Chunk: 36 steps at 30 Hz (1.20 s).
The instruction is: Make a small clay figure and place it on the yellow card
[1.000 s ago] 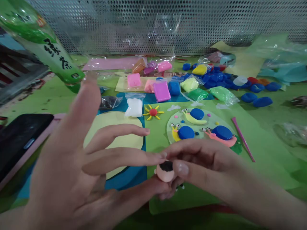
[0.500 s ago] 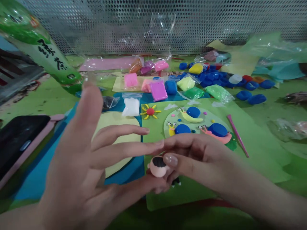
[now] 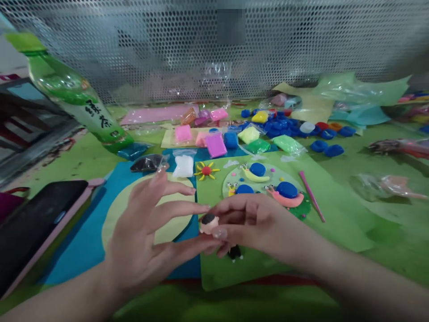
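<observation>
Farther off than before, the right hand (image 3: 258, 221) pinches a pink ball (image 3: 208, 226), the left hand (image 3: 134, 226) fans around it, grip unclear, above a green card (image 3: 231, 277) whose three snails (image 3: 286, 191) and sun (image 3: 207, 171) look finished, the ball not yet placed.

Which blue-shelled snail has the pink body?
The rightmost snail, nearest the pink stick. The top snail is pale yellow; the left snail, partly behind the right hand, shows yellow.
</observation>
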Motion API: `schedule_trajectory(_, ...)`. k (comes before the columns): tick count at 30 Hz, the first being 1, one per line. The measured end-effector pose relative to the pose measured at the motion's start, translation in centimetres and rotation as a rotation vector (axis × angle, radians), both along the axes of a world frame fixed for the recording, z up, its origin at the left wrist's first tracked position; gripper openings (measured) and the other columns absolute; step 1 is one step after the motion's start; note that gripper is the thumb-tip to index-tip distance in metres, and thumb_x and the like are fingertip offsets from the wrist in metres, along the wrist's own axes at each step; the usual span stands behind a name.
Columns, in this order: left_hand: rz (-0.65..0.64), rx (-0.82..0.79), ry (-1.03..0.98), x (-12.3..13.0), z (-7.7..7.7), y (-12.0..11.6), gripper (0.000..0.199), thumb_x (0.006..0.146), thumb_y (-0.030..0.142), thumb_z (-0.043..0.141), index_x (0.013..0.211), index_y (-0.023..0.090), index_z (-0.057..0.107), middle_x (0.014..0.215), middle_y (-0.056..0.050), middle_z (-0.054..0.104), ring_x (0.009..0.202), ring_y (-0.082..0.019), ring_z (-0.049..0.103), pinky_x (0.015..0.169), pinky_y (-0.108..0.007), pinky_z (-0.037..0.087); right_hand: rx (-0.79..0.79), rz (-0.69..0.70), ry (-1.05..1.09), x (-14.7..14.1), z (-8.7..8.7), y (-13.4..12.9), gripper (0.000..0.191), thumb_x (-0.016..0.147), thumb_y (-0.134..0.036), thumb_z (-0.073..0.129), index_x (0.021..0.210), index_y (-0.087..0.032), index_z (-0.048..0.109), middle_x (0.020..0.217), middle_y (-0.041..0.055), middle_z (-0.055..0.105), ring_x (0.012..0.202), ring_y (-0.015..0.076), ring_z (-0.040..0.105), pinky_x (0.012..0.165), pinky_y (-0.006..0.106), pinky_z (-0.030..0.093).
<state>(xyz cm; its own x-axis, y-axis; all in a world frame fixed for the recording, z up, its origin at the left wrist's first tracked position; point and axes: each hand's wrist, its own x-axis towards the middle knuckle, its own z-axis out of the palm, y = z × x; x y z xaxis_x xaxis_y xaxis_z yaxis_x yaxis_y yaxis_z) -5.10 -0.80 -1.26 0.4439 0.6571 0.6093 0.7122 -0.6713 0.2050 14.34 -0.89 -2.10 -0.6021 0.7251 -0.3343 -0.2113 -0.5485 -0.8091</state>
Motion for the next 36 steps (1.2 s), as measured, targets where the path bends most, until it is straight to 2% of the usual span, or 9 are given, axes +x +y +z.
schedule_trajectory(3, -0.039, 0.116, 0.060, 0.3, -0.1, 0.1, 0.019, 0.084, 0.048, 0.058, 0.088, 0.029, 0.059, 0.086, 0.001, 0.062, 0.082, -0.016, 0.062, 0.093, -0.035, 0.042, 0.040, 0.000, -0.031, -0.2, -0.1, 0.2, 0.024, 0.063, -0.026, 0.082, 0.077, -0.014, 0.067, 0.065, -0.0037, 0.066, 0.056, 0.0045, 0.061, 0.058, 0.014, 0.051)
schedule_trajectory(8, -0.047, 0.179, 0.141, 0.5, 0.2, 0.1, 0.009, 0.079, 0.034, 0.063, 0.085, 0.028, 0.061, 0.090, 0.001, 0.067, 0.080, -0.016, 0.062, 0.084, -0.034, 0.041, 0.102, -0.017, -0.033, -0.3, -0.1, 0.2, 0.027, 0.060, -0.026, 0.084, 0.078, -0.015, 0.066, 0.068, -0.0034, 0.065, 0.058, 0.0053, 0.059, 0.056, 0.016, 0.050)
schedule_trajectory(12, -0.019, 0.228, 0.157, 0.6, 0.1, -0.1, 0.009, 0.080, 0.033, 0.062, 0.087, 0.027, 0.061, 0.089, 0.001, 0.070, 0.080, -0.018, 0.065, 0.087, -0.038, 0.040, 0.130, 0.008, 0.010, -0.3, -0.2, 0.2, 0.034, 0.065, -0.042, 0.079, 0.082, -0.014, 0.068, 0.074, 0.0011, 0.068, 0.064, 0.0085, 0.063, 0.062, 0.021, 0.052)
schedule_trajectory(15, -0.041, 0.265, 0.127, 0.7, 0.0, -0.3, 0.004, 0.080, 0.026, 0.062, 0.084, 0.025, 0.060, 0.084, 0.000, 0.071, 0.078, -0.018, 0.067, 0.085, -0.038, 0.041, 0.132, 0.004, 0.061, -0.2, -0.4, 0.2, 0.048, 0.071, -0.060, 0.066, 0.078, -0.013, 0.066, 0.069, 0.0049, 0.068, 0.064, 0.0118, 0.065, 0.065, 0.026, 0.053)
schedule_trajectory(17, -0.049, 0.284, 0.133, 0.7, 0.0, -0.3, 0.003, 0.079, 0.022, 0.061, 0.081, 0.024, 0.061, 0.082, -0.001, 0.071, 0.077, -0.017, 0.067, 0.084, -0.038, 0.041, 0.126, -0.007, 0.084, -0.2, -0.6, 0.2, 0.054, 0.072, -0.065, 0.062, 0.078, -0.012, 0.065, 0.068, 0.0064, 0.069, 0.062, 0.0130, 0.066, 0.064, 0.027, 0.054)
schedule_trajectory(25, -0.060, 0.276, 0.171, -0.2, -0.6, 0.0, 0.014, 0.078, 0.023, 0.066, 0.090, 0.025, 0.061, 0.087, 0.001, 0.071, 0.082, -0.017, 0.066, 0.088, -0.039, 0.041, 0.111, 0.058, 0.098, -0.1, -0.8, 0.0, 0.048, 0.076, -0.059, 0.062, 0.080, -0.012, 0.065, 0.076, 0.0081, 0.071, 0.065, 0.0121, 0.067, 0.065, 0.026, 0.051)
schedule_trajectory(31, -0.043, 0.214, 0.125, -0.6, -1.5, 0.2, 0.018, 0.076, 0.026, 0.068, 0.093, 0.029, 0.063, 0.099, 0.001, 0.068, 0.092, -0.020, 0.061, 0.090, -0.039, 0.038, 0.123, 0.076, 0.081, -0.3, -0.8, 0.2, 0.044, 0.075, -0.056, 0.065, 0.082, -0.013, 0.067, 0.071, 0.0036, 0.068, 0.065, 0.0107, 0.066, 0.066, 0.025, 0.050)
schedule_trajectory(34, -0.032, 0.190, 0.093, -0.7, -1.7, 0.8, 0.016, 0.079, 0.037, 0.065, 0.093, 0.029, 0.064, 0.101, 0.001, 0.066, 0.094, -0.022, 0.057, 0.092, -0.039, 0.034, 0.115, 0.074, 0.047, -0.6, -0.9, 0.3, 0.045, 0.067, -0.057, 0.070, 0.080, -0.014, 0.064, 0.068, 0.0001, 0.065, 0.062, 0.0101, 0.064, 0.064, 0.024, 0.049)
schedule_trajectory(36, -0.072, 0.180, 0.123, -1.0, -1.8, 1.2, 0.020, 0.080, 0.041, 0.063, 0.096, 0.029, 0.064, 0.103, 0.001, 0.066, 0.094, -0.022, 0.057, 0.093, -0.038, 0.032, 0.113, 0.072, 0.023, -0.7, -1.0, 0.4, 0.046, 0.061, -0.057, 0.074, 0.076, -0.015, 0.063, 0.067, -0.0008, 0.063, 0.060, 0.0094, 0.062, 0.063, 0.024, 0.049)
